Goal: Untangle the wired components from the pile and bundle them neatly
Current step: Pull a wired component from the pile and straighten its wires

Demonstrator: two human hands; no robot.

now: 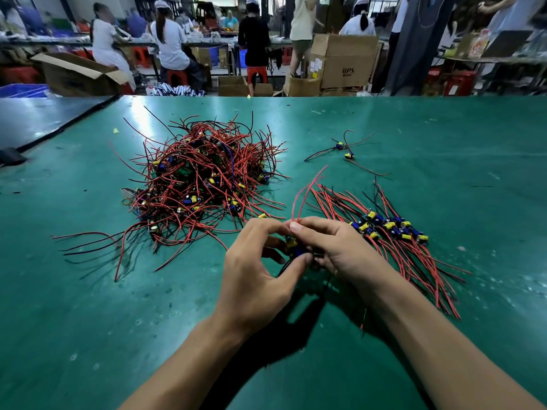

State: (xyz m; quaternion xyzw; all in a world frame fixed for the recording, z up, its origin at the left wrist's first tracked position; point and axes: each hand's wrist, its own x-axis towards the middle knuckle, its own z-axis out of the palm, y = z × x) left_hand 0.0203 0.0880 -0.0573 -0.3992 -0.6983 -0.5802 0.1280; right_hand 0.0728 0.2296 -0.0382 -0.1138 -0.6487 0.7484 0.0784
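Observation:
A tangled pile (201,179) of red and black wires with small blue and yellow parts lies on the green table (88,291), left of centre. To the right, a sorted bundle (390,232) lies with its parts side by side and wires fanned out. Between them, above the table, my left hand (254,273) and my right hand (334,250) together hold one wired component (294,245). My left thumb presses its lower side. My right fingers pinch its red wires (305,193), which curve upward. Its black wires hang below, partly hidden.
Two loose wired components (344,150) lie apart at the back right of the table. A dark table section (35,119) adjoins at the far left. Beyond the far edge are cardboard boxes (343,60), red stools and several people working at benches.

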